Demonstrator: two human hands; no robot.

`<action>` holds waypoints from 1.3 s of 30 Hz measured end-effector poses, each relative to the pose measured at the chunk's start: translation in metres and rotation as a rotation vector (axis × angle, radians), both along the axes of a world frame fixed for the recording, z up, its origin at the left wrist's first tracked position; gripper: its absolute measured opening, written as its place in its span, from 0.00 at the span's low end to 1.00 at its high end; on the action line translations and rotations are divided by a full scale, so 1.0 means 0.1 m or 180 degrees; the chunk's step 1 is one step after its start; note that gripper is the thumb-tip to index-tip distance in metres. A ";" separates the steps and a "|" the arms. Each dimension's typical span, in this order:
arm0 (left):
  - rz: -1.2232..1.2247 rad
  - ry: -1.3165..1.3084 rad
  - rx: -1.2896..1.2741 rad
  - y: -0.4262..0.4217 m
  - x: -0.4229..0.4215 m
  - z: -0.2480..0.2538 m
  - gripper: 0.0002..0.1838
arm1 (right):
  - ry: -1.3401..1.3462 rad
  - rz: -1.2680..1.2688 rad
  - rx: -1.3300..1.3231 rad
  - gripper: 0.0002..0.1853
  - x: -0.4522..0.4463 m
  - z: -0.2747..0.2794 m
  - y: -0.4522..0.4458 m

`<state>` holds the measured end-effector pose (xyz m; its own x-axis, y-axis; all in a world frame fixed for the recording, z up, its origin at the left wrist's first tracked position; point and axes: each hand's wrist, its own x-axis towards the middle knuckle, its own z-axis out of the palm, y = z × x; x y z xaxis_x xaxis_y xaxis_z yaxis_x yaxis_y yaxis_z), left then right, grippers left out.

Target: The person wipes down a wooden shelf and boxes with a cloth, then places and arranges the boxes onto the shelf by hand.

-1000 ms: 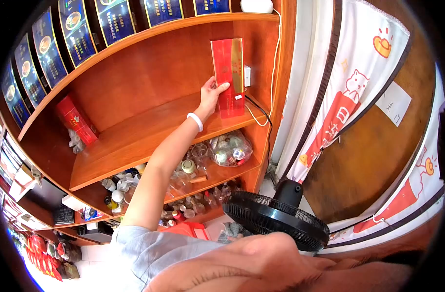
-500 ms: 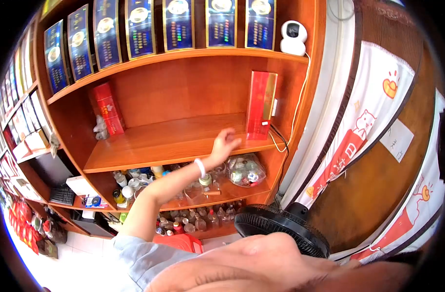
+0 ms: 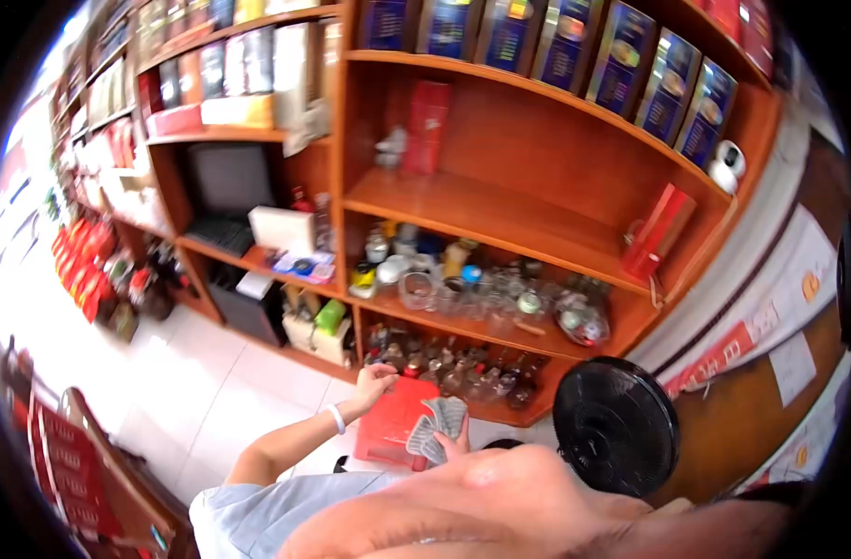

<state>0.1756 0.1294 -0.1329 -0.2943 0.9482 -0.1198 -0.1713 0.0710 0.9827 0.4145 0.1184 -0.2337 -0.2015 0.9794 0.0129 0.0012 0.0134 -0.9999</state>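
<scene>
My left hand (image 3: 377, 384), with a white band on the wrist, is over the back left part of a red stool (image 3: 388, 421). Its fingers are loosely curled and apart, with nothing between them. My right hand (image 3: 457, 440) is wrapped round a grey cloth (image 3: 436, 429) at the stool's right side. On the middle shelf (image 3: 500, 224), a red and gold box (image 3: 660, 231) stands at the right end. Another red box (image 3: 427, 127) stands at the left end, beside a small grey figure (image 3: 391, 147).
Blue boxes (image 3: 621, 58) line the shelf above, beside a white camera (image 3: 726, 166). Jars and glassware (image 3: 481, 289) fill the shelf below, with several bottles (image 3: 453, 368) lower down. A black fan (image 3: 615, 425) stands at the right. A computer monitor (image 3: 230, 177) is at the left.
The view has swung left and down. My left hand has let go of the red and gold box and come down over the stool. My right hand with the grey cloth now shows clearly.
</scene>
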 end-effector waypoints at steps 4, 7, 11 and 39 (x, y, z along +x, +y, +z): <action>0.0804 -0.0405 -0.0315 -1.14 -0.75 -0.31 0.09 | 0.0355 0.0800 -0.0382 0.44 -0.89 0.49 -0.47; 0.1420 -0.0689 -0.0608 -1.84 -1.07 -0.51 0.09 | -0.0056 0.1311 -0.0830 0.37 -1.43 0.68 -0.72; 0.2109 -0.0769 -0.0510 -2.42 -1.37 -0.45 0.10 | 0.0114 0.1836 -0.1085 0.27 -1.97 0.70 -0.92; 0.5779 0.1868 -0.1489 -6.62 -2.59 0.24 0.19 | -0.0518 0.4742 -0.0481 0.18 -5.14 0.66 -3.30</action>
<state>-0.0833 -0.5331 -0.1093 -0.8093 -0.5410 0.2288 -0.0435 0.4436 0.8952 -0.0991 -0.2113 -0.1675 -0.9742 -0.1271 -0.1865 0.1878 0.0020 -0.9822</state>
